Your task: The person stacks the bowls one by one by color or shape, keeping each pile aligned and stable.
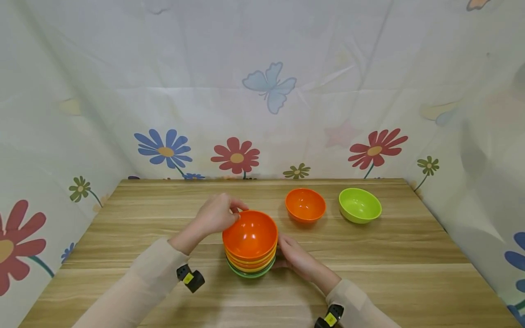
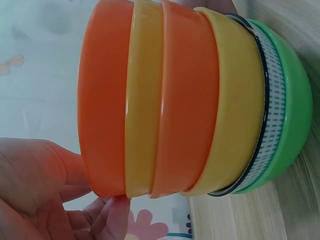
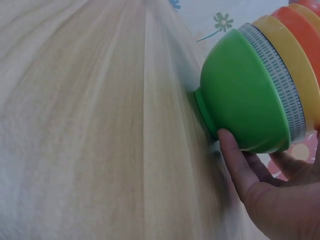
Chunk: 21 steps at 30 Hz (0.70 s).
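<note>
Fingers of the left hand (image 1: 215, 214) pinched the top bowl's (image 1: 250, 234) rim; the right hand's (image 1: 296, 259) grip cupped the stack's (image 1: 251, 268) base on the table (image 1: 389, 269).

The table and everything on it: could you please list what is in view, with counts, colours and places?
stack: one, six nested bowls, from the top orange, yellow, orange, yellow, white-patterned, green; near middle of table
orange bowl: one, alone, behind and right of stack
green bowl: one, lime, right of orange bowl
table: one, light wood
cloth: one, pale with flowers and butterfly, behind and at both sides
left hand: fingers on top bowl's rim
right hand: against stack's base
</note>
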{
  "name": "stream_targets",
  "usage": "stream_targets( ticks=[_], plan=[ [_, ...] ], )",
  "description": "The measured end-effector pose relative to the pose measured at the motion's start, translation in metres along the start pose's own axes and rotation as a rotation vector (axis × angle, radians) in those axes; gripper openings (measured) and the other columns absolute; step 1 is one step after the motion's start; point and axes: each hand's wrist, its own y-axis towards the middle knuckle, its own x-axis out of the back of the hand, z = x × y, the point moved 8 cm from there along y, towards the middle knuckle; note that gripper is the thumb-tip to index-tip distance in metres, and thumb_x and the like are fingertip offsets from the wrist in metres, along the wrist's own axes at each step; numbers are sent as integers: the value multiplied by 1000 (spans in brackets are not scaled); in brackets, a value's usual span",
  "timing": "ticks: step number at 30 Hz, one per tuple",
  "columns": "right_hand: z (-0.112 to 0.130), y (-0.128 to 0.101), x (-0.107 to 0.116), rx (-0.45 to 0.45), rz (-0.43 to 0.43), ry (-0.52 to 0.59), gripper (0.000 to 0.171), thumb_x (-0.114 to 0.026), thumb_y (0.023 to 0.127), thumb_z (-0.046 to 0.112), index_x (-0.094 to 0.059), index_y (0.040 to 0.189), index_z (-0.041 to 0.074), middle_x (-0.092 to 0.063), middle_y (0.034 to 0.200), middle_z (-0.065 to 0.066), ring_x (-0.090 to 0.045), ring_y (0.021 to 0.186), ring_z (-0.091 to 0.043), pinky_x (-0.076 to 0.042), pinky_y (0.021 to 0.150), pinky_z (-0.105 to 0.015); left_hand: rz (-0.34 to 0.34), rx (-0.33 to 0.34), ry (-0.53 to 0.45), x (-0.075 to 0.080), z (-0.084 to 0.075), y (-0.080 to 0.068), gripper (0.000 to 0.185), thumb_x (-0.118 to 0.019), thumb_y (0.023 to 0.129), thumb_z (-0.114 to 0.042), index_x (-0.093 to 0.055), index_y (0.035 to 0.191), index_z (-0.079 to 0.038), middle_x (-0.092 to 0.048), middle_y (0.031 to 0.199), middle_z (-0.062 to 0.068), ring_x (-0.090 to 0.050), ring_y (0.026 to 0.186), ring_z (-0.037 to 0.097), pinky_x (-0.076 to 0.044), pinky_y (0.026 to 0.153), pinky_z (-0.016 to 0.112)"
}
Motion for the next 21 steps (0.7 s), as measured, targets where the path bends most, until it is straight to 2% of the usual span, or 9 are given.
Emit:
stream_targets(
  ticks=[6, 12, 17, 21],
  plan=[
    [0, 0, 0, -4, 1, 3, 60, -27, 100, 41, -31, 138, -5, -49, 128, -22, -55, 106, -19, -50, 86, -46, 6, 20, -60, 0, 5, -1, 18, -63, 83, -8, -72, 97, -16, -62, 80, 1, -53, 65, 17, -47, 52, 23],
    [0, 0, 0, -1, 11, 2, 61, -26, 100, 42, -30, 140, -4, -48, 129, -22, -55, 106, -19, -50, 86, -45, 4, 35, -134, 0, 10, -5, 15, -61, 87, -16, -72, 98, -17, -61, 84, 1, -53, 67, 19, -48, 52, 24],
    [1, -1, 0, -5, 4, 6, 61, -27, 100, 42, -31, 139, -4, -49, 130, -23, -55, 107, -20, -50, 87, -45, -31, 2, -166, 3, 12, -9, 16, -60, 87, -15, -71, 98, -14, -64, 87, 2, -54, 71, 18, -48, 53, 24],
    [1, -2, 0, -11, -7, 6, 60, -27, 100, 41, -31, 138, -5, -49, 128, -23, -55, 106, -19, -51, 86, -45, -64, -22, -217, 4, 16, -11, 17, -59, 87, -14, -69, 101, -11, -65, 92, 4, -56, 76, 18, -51, 58, 25]
  ],
)
